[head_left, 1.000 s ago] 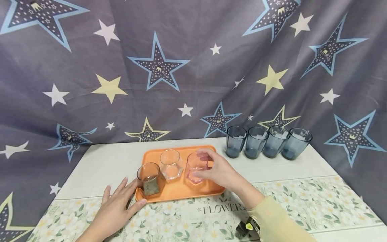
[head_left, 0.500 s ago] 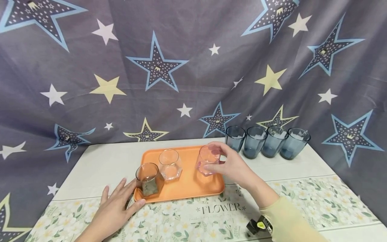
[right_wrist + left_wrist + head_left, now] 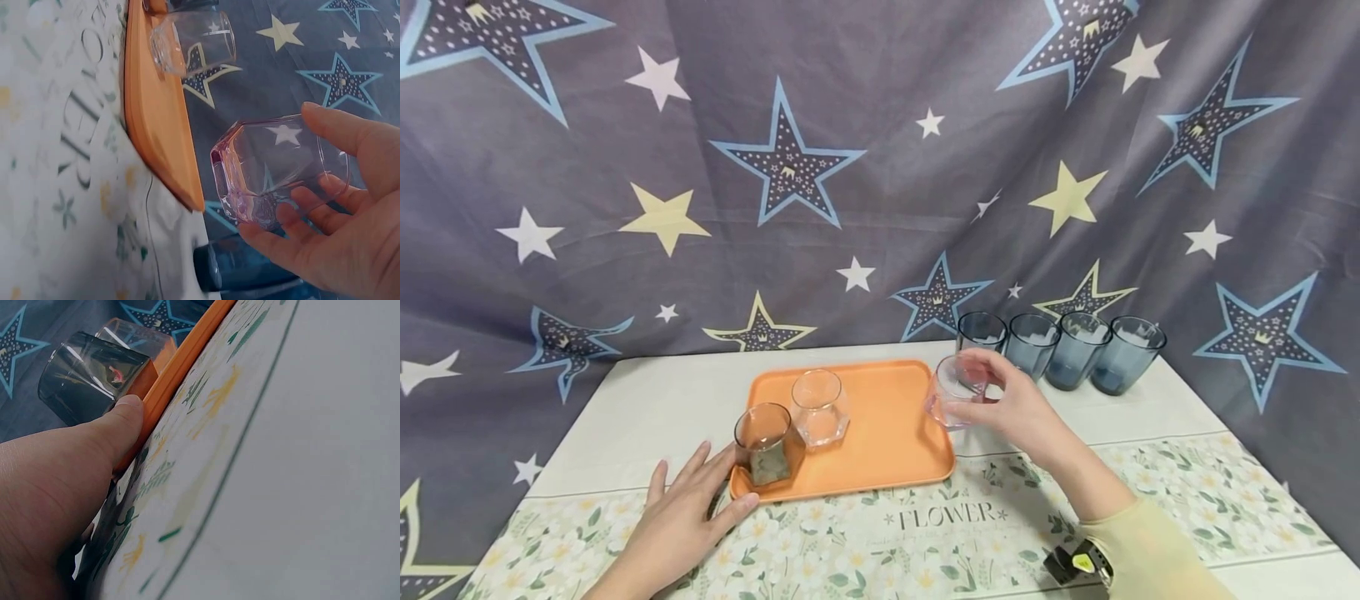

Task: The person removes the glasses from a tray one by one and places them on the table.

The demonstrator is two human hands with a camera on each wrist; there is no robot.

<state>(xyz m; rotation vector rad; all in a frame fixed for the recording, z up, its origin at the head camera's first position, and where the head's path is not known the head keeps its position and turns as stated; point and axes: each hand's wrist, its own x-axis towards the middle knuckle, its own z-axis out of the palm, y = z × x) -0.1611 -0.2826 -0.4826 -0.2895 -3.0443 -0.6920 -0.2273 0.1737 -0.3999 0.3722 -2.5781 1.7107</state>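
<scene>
My right hand point(image 3: 1018, 408) holds a clear pink glass point(image 3: 953, 396) with a hexagonal base, thumb on one side and fingers round the other. In the right wrist view the pink glass point(image 3: 275, 169) is off the surface, beyond the tray's right end. My left hand point(image 3: 688, 504) lies at the front left corner of the orange tray point(image 3: 880, 425), fingers spread and fairly straight. Its thumb point(image 3: 128, 412) touches the tray's edge in the left wrist view. On the tray stand a grey-brown glass point(image 3: 766, 446), close to my left hand, and a clear glass point(image 3: 820, 408).
Several blue glasses point(image 3: 1122, 358) stand in a row at the back right, just behind my right hand. A floral cloth point(image 3: 925, 550) covers the table's front. A star-patterned curtain point(image 3: 880, 167) hangs behind the table.
My right hand has lifted the pink glass off the tray and carried it right, past the tray's right edge. My left hand has stayed at the tray corner.
</scene>
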